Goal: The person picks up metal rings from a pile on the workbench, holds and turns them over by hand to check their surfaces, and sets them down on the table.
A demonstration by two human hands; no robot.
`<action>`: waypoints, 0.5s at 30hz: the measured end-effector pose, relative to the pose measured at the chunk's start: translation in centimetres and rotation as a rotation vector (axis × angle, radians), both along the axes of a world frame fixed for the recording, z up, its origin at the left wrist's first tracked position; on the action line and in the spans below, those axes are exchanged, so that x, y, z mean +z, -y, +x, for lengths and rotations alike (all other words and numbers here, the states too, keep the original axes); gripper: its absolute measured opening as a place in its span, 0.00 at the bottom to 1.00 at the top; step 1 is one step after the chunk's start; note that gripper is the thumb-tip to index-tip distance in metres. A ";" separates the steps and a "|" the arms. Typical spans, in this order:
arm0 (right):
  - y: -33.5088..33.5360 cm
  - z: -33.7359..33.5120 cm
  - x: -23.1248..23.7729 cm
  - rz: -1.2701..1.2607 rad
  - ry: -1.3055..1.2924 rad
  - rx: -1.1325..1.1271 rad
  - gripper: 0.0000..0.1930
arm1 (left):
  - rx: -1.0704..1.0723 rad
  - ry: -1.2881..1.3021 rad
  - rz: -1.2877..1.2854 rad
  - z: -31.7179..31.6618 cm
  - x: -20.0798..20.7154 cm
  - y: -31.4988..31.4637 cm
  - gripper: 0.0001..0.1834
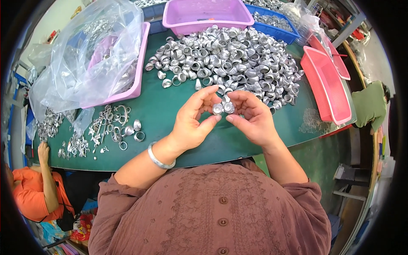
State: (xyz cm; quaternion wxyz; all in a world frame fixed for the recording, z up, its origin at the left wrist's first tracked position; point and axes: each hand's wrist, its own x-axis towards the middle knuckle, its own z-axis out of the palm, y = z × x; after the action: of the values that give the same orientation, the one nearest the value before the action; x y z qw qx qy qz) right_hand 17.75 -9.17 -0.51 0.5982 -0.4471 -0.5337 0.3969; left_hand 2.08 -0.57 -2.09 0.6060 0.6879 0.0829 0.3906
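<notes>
Between finger and thumb, my left hand [193, 121] pinches a silver-grey metal ring [217, 109] with a round, cup-like face. My right hand [254, 119] grips a similar metal ring [228, 108] right beside it, so the two faces sit side by side and seem to touch. Fingers partly hide the bands of both rings. Just beyond my hands spreads a large heap of chunky silver-grey rings [229, 59], piled on the green tabletop [195, 148].
A purple basket [208, 17] stands behind the heap, near a blue tray [272, 23] of metal pieces. Red baskets [325, 85] lie right. At left are a plastic bag [89, 55] over another purple basket [142, 63], small jewellery pieces [108, 127], and a person in orange [38, 191].
</notes>
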 end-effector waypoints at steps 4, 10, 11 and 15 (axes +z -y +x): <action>0.0 -0.1 0.0 -0.007 0.039 -0.030 0.20 | -0.011 0.011 -0.019 0.0 -0.1 0.0 0.31; 0.1 0.5 0.1 -0.087 -0.198 -0.019 0.15 | -0.185 0.021 -0.638 -0.2 0.8 -0.5 0.22; 0.1 0.5 0.3 -0.145 -0.330 -0.002 0.14 | -0.183 0.021 -0.638 -0.2 0.8 -0.6 0.22; 0.0 0.4 0.9 -0.220 -0.580 0.039 0.13 | -0.269 0.079 -0.802 -0.3 0.6 -0.8 0.18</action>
State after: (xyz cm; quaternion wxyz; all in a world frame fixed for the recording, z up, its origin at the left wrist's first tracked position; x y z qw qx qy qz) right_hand 18.15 -9.20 0.36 0.6658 -0.3670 -0.3030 0.5747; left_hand 1.81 0.24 -1.52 0.8740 0.3867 0.1146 0.2708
